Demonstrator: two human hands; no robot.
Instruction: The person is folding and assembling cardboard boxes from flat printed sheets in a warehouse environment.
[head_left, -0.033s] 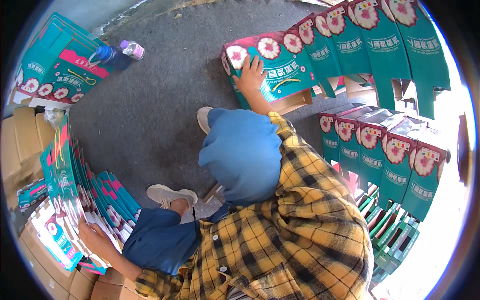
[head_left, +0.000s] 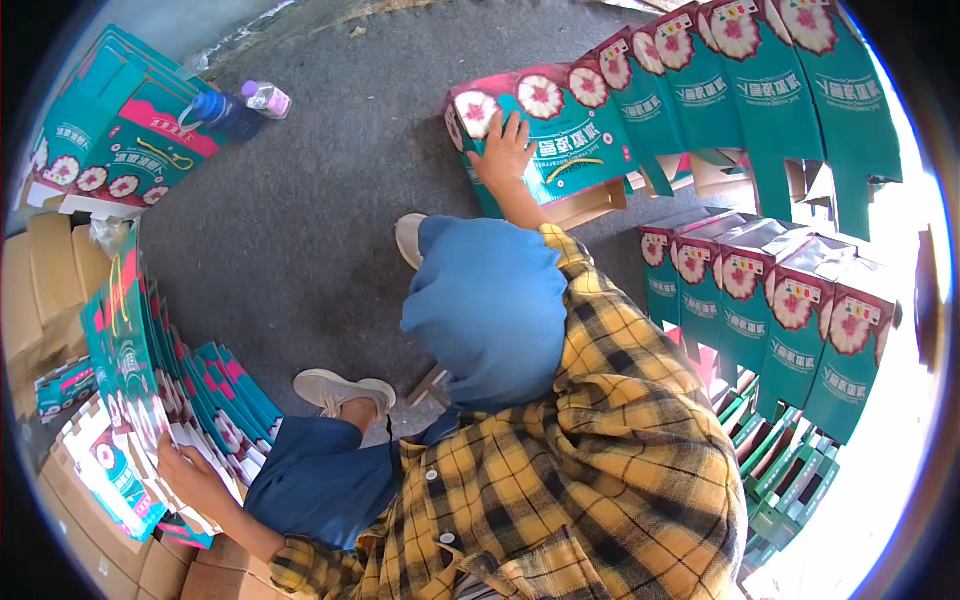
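My right hand [head_left: 507,160] rests with fingers spread on a teal and maroon gift box [head_left: 565,125] that has round fruit pictures and a yellow cord handle. That box is lying at the near end of a row of similar boxes. Down at the left, my left hand [head_left: 192,478] is closed on the edge of a flattened teal carton [head_left: 125,325], which stands upright before a stack of flat cartons [head_left: 215,400]. Part of its grip is hidden behind the cardboard.
More finished boxes [head_left: 765,290] stand in rows on the right. Against the wall at upper left are teal cartons [head_left: 110,140], a blue bottle [head_left: 222,115] and a small pink-labelled bottle [head_left: 266,99]. Brown cardboard boxes [head_left: 60,270] line the left side. Grey floor [head_left: 300,220] lies between.
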